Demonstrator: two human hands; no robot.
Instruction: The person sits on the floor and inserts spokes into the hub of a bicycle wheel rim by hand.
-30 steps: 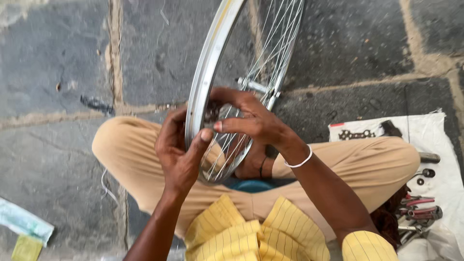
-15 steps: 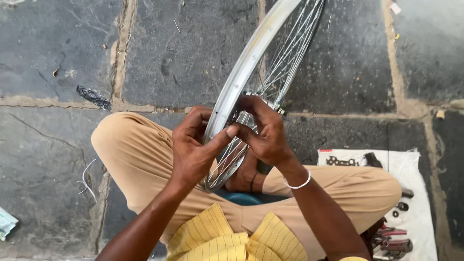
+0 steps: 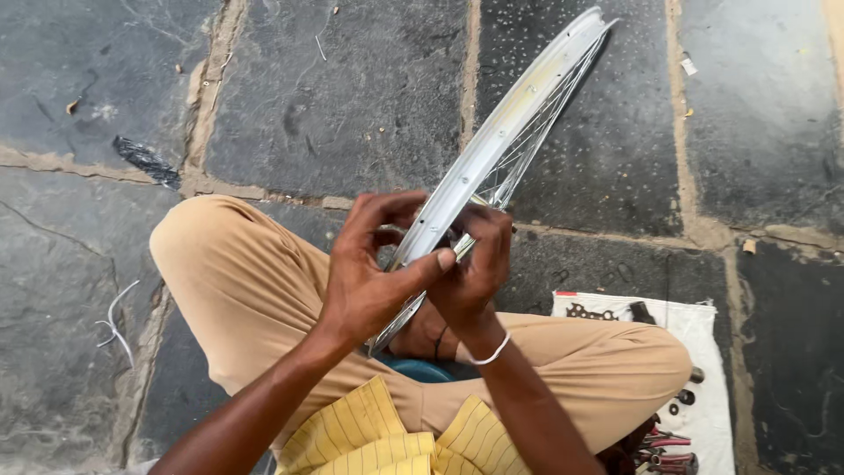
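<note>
Above my crossed legs on the stone floor, my left hand and right hand pinch the tilted wheel rim; I judge a thumb slip could twist it, bending spokes.

Dark stone-slab floor; white cloth with small metal parts, bent wire, black scrap.
</note>
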